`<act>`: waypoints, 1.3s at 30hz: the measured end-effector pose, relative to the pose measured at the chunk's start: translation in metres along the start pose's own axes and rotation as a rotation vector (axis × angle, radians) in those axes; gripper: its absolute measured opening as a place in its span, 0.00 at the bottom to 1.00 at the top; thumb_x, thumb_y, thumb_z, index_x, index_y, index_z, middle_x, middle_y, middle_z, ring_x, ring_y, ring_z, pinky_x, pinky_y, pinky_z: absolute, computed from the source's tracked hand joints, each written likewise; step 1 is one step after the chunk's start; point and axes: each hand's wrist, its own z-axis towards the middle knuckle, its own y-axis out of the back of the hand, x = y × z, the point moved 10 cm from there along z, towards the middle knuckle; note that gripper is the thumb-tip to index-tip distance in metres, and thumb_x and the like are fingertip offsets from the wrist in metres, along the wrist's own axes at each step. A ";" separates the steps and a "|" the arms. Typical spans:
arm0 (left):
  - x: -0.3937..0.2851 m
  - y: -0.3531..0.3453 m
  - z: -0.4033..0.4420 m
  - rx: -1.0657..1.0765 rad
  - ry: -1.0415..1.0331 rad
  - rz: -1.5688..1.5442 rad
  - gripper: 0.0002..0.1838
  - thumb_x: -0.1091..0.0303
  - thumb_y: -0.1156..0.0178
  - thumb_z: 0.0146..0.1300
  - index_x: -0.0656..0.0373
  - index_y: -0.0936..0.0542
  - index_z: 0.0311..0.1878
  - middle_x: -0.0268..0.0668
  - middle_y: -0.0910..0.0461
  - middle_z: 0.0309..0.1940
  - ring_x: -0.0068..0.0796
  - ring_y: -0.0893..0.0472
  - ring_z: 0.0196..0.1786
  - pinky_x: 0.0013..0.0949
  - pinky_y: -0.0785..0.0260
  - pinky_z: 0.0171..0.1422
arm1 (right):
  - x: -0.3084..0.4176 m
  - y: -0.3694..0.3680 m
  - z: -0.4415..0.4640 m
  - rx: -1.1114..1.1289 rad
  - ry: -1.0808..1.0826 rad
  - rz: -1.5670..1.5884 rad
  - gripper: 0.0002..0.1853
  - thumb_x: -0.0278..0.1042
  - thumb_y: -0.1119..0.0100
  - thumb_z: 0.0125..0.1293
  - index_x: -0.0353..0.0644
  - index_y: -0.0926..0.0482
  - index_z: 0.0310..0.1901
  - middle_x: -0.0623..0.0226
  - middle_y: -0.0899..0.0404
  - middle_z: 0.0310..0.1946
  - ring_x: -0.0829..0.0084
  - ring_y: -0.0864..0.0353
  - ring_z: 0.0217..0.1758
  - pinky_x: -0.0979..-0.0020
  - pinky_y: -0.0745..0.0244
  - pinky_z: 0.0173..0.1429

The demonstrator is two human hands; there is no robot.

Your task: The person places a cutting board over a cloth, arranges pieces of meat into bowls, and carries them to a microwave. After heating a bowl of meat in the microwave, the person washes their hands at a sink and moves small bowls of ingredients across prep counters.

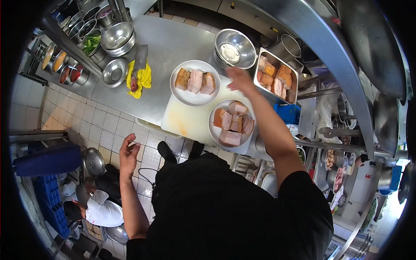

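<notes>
Meat blocks [196,82] are already laid on two plates [193,100], at six and nine o'clock from the right grip [237,79] (unclenched, seemingly empty, like the left grip [129,155]), with more left in the pan [281,60] at three

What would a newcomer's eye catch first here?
At centre, a white plate bears three meat pieces; a fuller plate sits below right. The blurred right hand hangs left of a metal tray of meat chunks. A yellow cloth pops at left on the steel counter.
</notes>
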 end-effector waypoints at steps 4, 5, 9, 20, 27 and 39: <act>0.007 0.024 -0.015 -0.088 -0.044 0.054 0.22 0.75 0.41 0.65 0.64 0.28 0.62 0.39 0.26 0.57 0.26 0.25 0.56 0.29 0.33 0.60 | -0.019 0.201 0.040 -0.549 0.317 -0.269 0.17 0.40 0.37 0.61 0.37 0.20 0.47 0.57 0.15 0.33 0.67 0.16 0.36 0.65 0.21 0.43; 0.012 0.030 -0.021 -0.119 -0.032 0.068 0.22 0.75 0.41 0.65 0.64 0.28 0.62 0.39 0.26 0.58 0.25 0.25 0.55 0.28 0.33 0.60 | -0.034 0.254 0.049 -0.742 0.128 -0.629 0.22 0.45 0.34 0.56 0.36 0.19 0.46 0.51 0.15 0.37 0.59 0.15 0.39 0.62 0.22 0.47; 0.019 0.038 -0.058 -0.226 0.053 0.052 0.23 0.74 0.41 0.64 0.66 0.29 0.62 0.41 0.26 0.58 0.27 0.25 0.54 0.30 0.32 0.58 | -0.109 0.327 0.075 -0.774 -0.221 -0.688 0.42 0.62 0.31 0.50 0.32 0.26 0.56 0.43 0.20 0.50 0.52 0.21 0.57 0.59 0.25 0.58; 0.050 0.025 -0.115 -0.310 0.217 0.128 0.26 0.69 0.39 0.63 0.66 0.29 0.63 0.47 0.26 0.57 0.35 0.20 0.51 0.35 0.29 0.56 | -0.112 0.333 0.092 -0.639 -0.217 -0.522 0.35 0.56 0.36 0.51 0.31 0.26 0.51 0.50 0.22 0.43 0.58 0.19 0.42 0.63 0.23 0.45; 0.057 0.024 -0.092 -0.278 0.187 0.073 0.25 0.69 0.39 0.63 0.65 0.29 0.62 0.46 0.26 0.58 0.35 0.22 0.53 0.35 0.30 0.58 | -0.014 0.219 0.024 -0.131 0.003 0.421 0.20 0.53 0.48 0.68 0.42 0.24 0.46 0.66 0.23 0.37 0.76 0.22 0.29 0.75 0.27 0.24; 0.018 0.007 -0.033 -0.109 0.051 0.035 0.24 0.69 0.38 0.64 0.64 0.29 0.63 0.42 0.25 0.56 0.33 0.21 0.51 0.34 0.29 0.55 | 0.079 -0.077 0.067 0.160 -0.127 -0.261 0.21 0.53 0.44 0.60 0.39 0.23 0.37 0.71 0.23 0.26 0.79 0.27 0.22 0.77 0.32 0.24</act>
